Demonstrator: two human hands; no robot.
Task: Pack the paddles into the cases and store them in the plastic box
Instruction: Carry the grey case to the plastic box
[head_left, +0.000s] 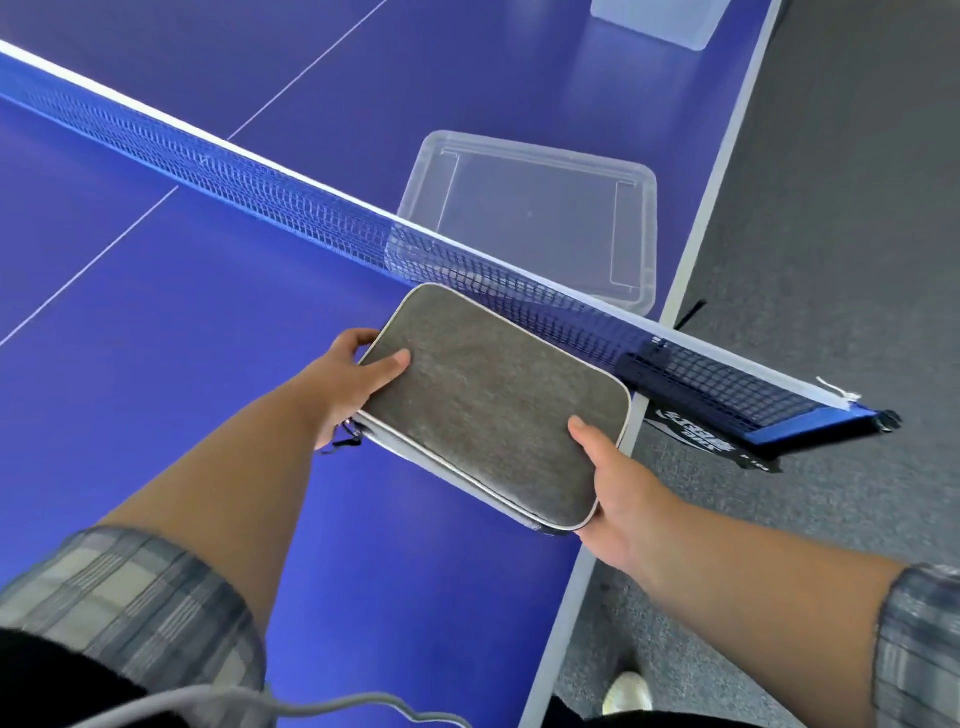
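Note:
I hold a grey fabric paddle case (488, 405), zipped shut, flat above the blue table near its right edge. My left hand (348, 384) grips its left end, thumb on top. My right hand (618, 499) grips its near right corner, thumb on top. A black zipper cord hangs below my left hand. Just beyond the net sits a clear plastic box (639, 234), open on top with nothing inside. No paddle is visible; what the case holds is hidden.
The net (311, 208) crosses the blue table (156, 364) diagonally, between the case and the box, clamped by a black and blue post (769, 410) at the right edge. A second clear plastic piece (660, 21) lies far back. Grey floor lies to the right.

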